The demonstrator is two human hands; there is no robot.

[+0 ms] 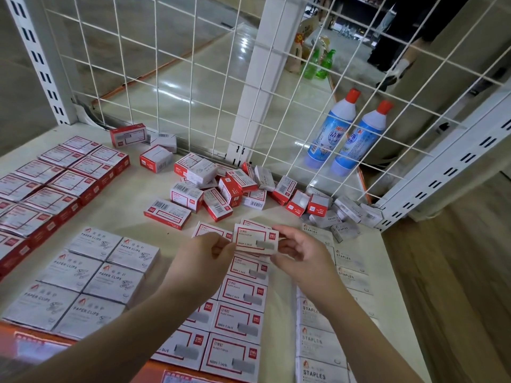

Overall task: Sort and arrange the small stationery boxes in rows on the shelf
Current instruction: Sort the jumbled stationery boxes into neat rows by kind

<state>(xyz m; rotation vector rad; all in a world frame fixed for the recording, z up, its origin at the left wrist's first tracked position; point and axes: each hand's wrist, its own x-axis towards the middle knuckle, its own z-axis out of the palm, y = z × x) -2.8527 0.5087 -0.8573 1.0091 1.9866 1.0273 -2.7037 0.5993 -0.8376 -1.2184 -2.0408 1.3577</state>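
Nearest the camera: two forearms come in from the bottom edge and both hands meet on one red-framed staple box [255, 239]. Left hand [206, 251] pinches its left short edge between thumb and fingertips, right hand [300, 252] curls round its right end, so the box sits between the two hands, label up, held level just above the far end of the red-framed staple rows [235, 322]. My read: a two-handed hold to square it up before setting it at the head of that column, next to the box already lying at the row's far-left end [211, 230]. Can't tell whether its underside already touches the box below. Left of those rows is a block of grey paper-clip boxes [83, 280], labels all the same way, edges touching, looks finished. Right of the hands, a column of grey staples boxes [320, 341] runs along the shelf's right edge, also label up. Further left, red-sided boxes [47, 186] sit in tight rows running off frame. Mid-shelf beyond the hands: the unsorted heap [229, 189], red and grey boxes mixed, some on edge, some barcode up, at least one open-ended; grey ones spill toward the right corner post. A few strays [128, 135] lie near the back. All of this sits on the white shelf [132, 219]. Behind the wire mesh back panel [193, 64], two blue-and-white bottles with red caps [345, 128] stand on the floor, not part of the job. Plenty left to sort, judging by the heap.
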